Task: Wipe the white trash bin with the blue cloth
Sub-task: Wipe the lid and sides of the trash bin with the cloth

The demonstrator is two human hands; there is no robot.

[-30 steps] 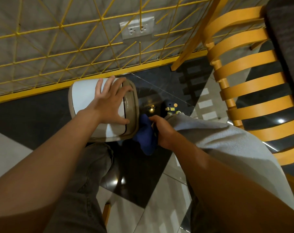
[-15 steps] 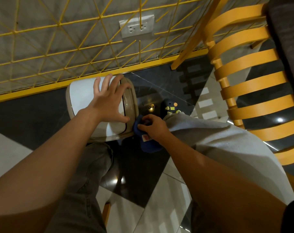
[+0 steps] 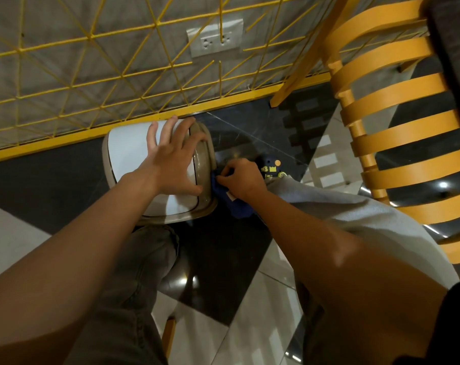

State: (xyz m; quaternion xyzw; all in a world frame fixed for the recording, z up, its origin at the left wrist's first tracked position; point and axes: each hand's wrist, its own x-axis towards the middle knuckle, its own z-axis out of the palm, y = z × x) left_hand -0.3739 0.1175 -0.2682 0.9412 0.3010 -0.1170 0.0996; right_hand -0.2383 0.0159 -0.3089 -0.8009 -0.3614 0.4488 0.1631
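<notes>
Bracing white trash bin (image 3: 128,164) at frame centre-left with left hand (image 3: 175,164) spread flat on top, right hand (image 3: 240,177) pinching blue cloth (image 3: 235,206) against its side; bin could tip if push outweighs brace.

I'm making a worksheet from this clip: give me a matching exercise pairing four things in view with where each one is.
Things:
1. left hand
2. blue cloth
3. wall socket
4. yellow chair

Places:
A. behind the yellow grid
B. flat on the bin lid
C. at the far right
D. gripped by the right hand at the bin's side

Pairs: 1-B, 2-D, 3-A, 4-C
</notes>
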